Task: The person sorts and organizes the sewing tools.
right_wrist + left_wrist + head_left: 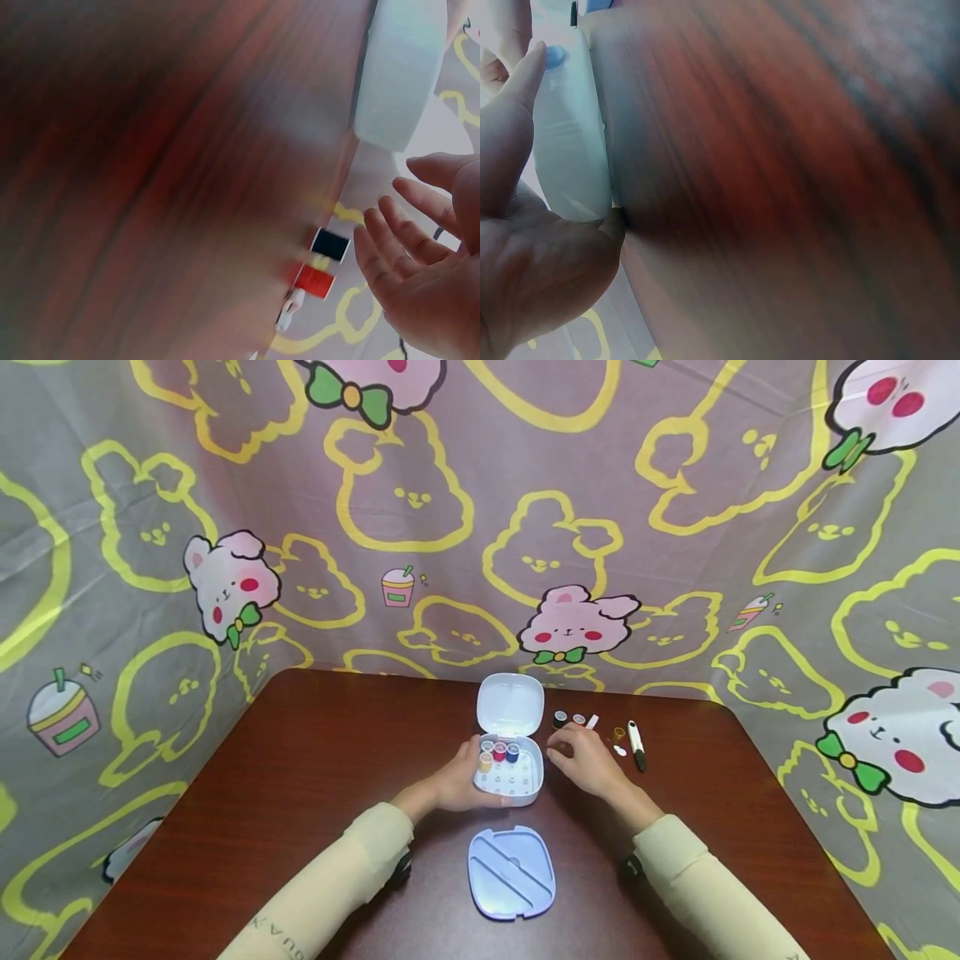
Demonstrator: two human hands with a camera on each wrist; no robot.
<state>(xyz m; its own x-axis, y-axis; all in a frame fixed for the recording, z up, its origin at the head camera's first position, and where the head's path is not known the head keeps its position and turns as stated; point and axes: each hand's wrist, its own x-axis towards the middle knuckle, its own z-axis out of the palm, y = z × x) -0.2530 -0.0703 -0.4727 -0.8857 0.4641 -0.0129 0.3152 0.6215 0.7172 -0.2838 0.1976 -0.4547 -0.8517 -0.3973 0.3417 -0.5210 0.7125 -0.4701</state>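
A white box (537, 797) with its lid (511, 703) raised stands on the table. Spools of thread, among them a red spool (500, 752), a dark blue spool (513, 752) and a cream spool (485, 763), sit on the pegs toward its back left. My left hand (455, 779) grips the box at its left side, the thumb along the front wall near a blue button (556, 57). Just right of the box is my right hand (588, 762), fingers loosely bent. The right wrist view shows nothing in its fingers (409, 236).
A light blue divided tray (512, 872) lies in front of the box. Beyond my right hand are a black spool (331, 245), another red spool (314, 280) and a small white piece (592, 722). Farther right lie a yellow ring (618, 732) and a slim white-and-black tool (636, 745).
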